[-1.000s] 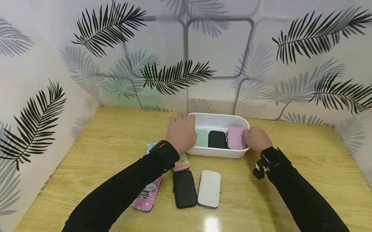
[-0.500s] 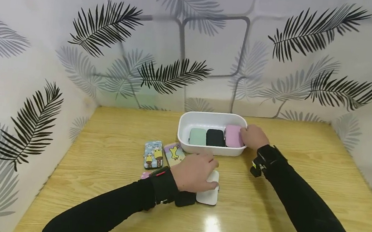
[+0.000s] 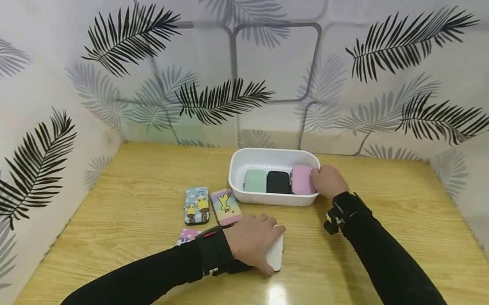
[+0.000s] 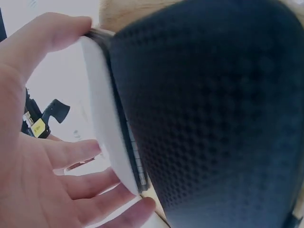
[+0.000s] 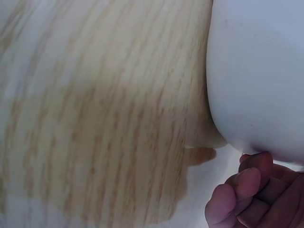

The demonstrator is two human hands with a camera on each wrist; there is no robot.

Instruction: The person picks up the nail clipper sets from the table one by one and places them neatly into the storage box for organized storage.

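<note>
Head view: the left hand (image 3: pixel 252 240), thumb and fingers spread to opposite ends, grasps a white case (image 3: pixel 276 255) in front of the white bin (image 3: pixel 273 200); the left wrist view shows a textured black case (image 4: pixel 213 109) just beside it. The right hand (image 3: pixel 331 181), fingers curled, grips the bin's right end. Inside sit a green case (image 3: pixel 256 180), a second black case (image 3: pixel 278 182) and a pink case (image 3: pixel 301 180), the last beside that hand.

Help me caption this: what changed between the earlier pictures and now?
The left hand moved from the left end of the white tray toward the person and now grips the white case. The right hand stays at the tray's right end; the mint case, black case and pink case remain inside.
</note>
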